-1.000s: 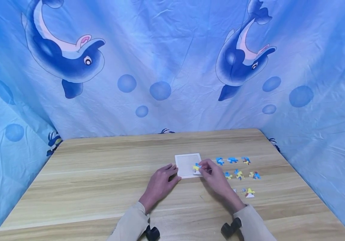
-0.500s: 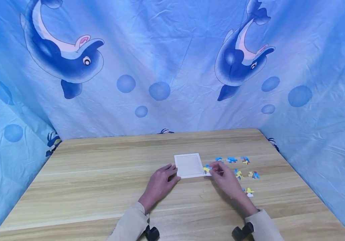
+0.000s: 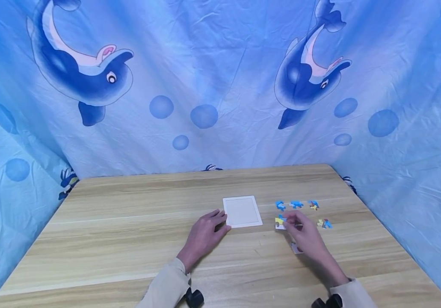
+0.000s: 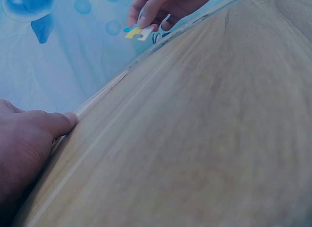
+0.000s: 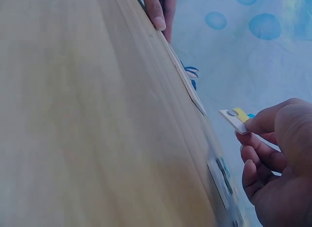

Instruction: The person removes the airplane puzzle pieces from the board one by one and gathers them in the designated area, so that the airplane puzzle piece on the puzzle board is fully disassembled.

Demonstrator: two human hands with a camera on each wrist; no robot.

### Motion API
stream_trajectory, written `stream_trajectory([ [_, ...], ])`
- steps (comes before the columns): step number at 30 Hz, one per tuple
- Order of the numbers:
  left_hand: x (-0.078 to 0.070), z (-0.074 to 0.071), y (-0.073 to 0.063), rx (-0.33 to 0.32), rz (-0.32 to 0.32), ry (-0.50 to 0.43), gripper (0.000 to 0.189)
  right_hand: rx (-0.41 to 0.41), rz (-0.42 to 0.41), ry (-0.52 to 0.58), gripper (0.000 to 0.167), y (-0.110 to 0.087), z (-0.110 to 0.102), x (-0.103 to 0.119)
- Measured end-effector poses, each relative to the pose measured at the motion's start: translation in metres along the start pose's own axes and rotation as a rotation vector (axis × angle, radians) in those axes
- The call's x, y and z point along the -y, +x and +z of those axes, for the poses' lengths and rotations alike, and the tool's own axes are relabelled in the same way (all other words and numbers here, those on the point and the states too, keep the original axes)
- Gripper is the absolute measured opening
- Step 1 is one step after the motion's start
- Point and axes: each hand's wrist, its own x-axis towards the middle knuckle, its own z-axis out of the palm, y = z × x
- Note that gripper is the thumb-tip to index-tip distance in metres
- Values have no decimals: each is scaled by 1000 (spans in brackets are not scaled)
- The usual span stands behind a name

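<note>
My right hand [image 3: 306,237] pinches a yellow, white and blue jigsaw puzzle piece [image 3: 279,223] between thumb and fingers, off the table and to the right of a white square puzzle tray [image 3: 256,209]. In the right wrist view the piece [image 5: 232,122] is held near its edge, its white side facing the camera. My left hand [image 3: 205,234] rests at the tray's left edge, its thumb near the lower left corner and the other fingers along the side. The thumb [image 4: 62,123] lies against the edge in the left wrist view. No piece lies inside the tray.
Several loose puzzle pieces lie right of the tray, among them a blue piece [image 3: 296,204] in the back row and a red-and-blue one [image 3: 327,223]. A grey-white piece [image 3: 295,248] is partly under my right hand. A dolphin-print curtain [image 3: 220,85] hangs behind the wooden table [image 3: 128,239].
My right hand has carried the pinched puzzle piece rightward, from over the tray to the loose pieces, covering some of them. My left hand has stayed at the tray's edge.
</note>
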Motion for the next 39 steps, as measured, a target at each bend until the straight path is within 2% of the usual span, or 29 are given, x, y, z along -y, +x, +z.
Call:
stream_trajectory([
  [7,-1,-1,1,6,-9,-10,37,-41,-5,-5,17,-10,-17,-4],
  [19,-1,-2,-1,13,-21,-14,38,-71,64,-79,20,-28,-50,-15],
  [32,-1,-1,-1,4,-18,-8,37,-138,-2,-100,18,-46,-77,-33],
  [39,-2,-2,-1,4,-17,-16,38,-170,24,-170,18,-51,-85,-41],
])
